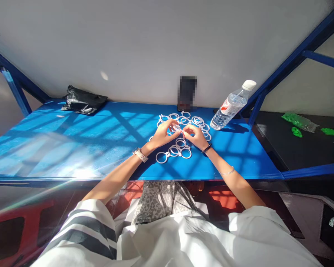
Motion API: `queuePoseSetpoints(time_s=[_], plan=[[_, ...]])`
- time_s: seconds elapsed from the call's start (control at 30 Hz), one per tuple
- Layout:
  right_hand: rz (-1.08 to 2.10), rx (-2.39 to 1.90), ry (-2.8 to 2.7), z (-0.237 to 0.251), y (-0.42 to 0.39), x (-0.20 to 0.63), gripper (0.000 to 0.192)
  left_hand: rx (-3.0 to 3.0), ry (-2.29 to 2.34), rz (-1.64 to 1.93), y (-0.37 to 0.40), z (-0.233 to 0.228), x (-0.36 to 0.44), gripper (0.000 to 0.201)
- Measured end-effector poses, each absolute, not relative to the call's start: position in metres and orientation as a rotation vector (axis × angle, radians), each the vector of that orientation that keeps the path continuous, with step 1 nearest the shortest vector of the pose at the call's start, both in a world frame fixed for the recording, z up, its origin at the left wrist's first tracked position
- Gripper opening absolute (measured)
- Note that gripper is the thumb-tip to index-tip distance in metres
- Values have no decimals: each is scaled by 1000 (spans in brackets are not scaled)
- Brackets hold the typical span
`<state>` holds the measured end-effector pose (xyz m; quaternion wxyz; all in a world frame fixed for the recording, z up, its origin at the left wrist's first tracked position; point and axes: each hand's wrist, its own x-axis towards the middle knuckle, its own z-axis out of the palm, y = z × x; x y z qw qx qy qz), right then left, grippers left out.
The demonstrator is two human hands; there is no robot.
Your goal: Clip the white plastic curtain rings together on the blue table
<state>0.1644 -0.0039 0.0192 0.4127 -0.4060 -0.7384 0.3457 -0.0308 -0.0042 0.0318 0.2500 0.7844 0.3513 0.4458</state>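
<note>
On a blue counter [72,141], with a black bag [83,102] at ten o'clock, the left hand [164,133] and right hand [195,136] pinch one white ring [179,128] (others scattered around), water bottle [232,105] at two o'clock.

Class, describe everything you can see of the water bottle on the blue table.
The water bottle is clear plastic with a white screw cap, shut, and a label with red on it around its upper body. It looks largely full of water. In this wide view it leans, cap toward the upper right, at the back right of the blue table, near the blue frame post. It casts a shadow to its right. Neither hand touches it; the white rings lie to its left.
</note>
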Motion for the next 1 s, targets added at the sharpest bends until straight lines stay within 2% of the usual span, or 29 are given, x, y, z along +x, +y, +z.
queuePoseSetpoints(time_s=[0.43,0.77,1.0], plan=[[910,-1055,-1788,19,-7,160,21,1709,741,1107,3,28,-29,52],[1196,-1052,-1605,16,-3,158,35,1668,661,1069,8,24,-31,59],[1400,-997,-1623,23,-8,157,34,1545,550,1051,9,23,-32,61]])
